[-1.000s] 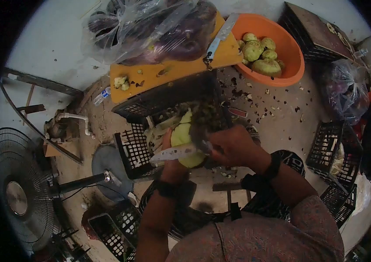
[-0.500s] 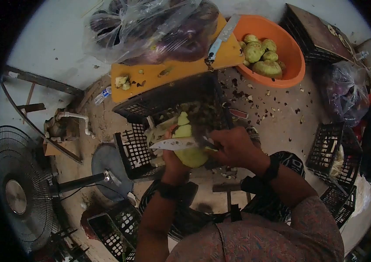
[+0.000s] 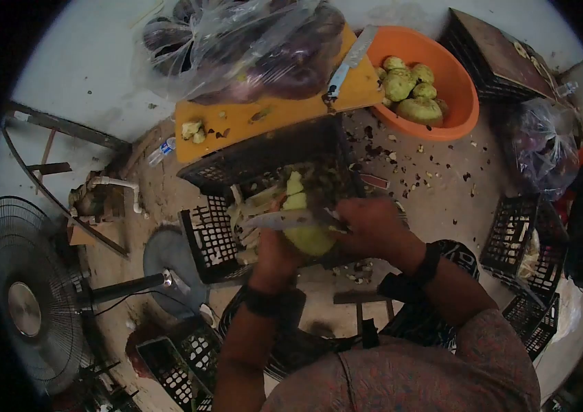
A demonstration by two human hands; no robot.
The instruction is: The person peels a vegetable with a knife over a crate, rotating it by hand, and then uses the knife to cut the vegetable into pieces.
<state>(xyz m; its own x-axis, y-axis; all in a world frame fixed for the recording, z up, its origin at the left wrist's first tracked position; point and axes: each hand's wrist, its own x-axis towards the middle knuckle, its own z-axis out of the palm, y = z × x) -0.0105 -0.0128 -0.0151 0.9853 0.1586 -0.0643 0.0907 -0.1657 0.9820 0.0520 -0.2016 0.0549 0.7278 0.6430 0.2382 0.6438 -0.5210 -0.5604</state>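
My left hand (image 3: 276,255) is wrapped round a knobbly pale-green root vegetable (image 3: 310,242), holding it over a black plastic crate (image 3: 253,159). In my right hand (image 3: 376,226) is a kitchen knife (image 3: 279,220), its blade lying across the vegetable and pointing left. The narrow lobed end of the vegetable juts out beyond the blade. Peelings and scraps (image 3: 257,206) lie inside the crate beneath both hands.
An orange basin (image 3: 460,103) with several pale-green roots stands at the back right. A second knife (image 3: 352,62) lies on a yellow board (image 3: 236,127) beside bagged purple vegetables (image 3: 264,62). A standing fan (image 3: 27,309) is at the left.
The vegetable and the knife have shifted slightly up and to the right, with both hands still holding them. The blade is now closer to level.
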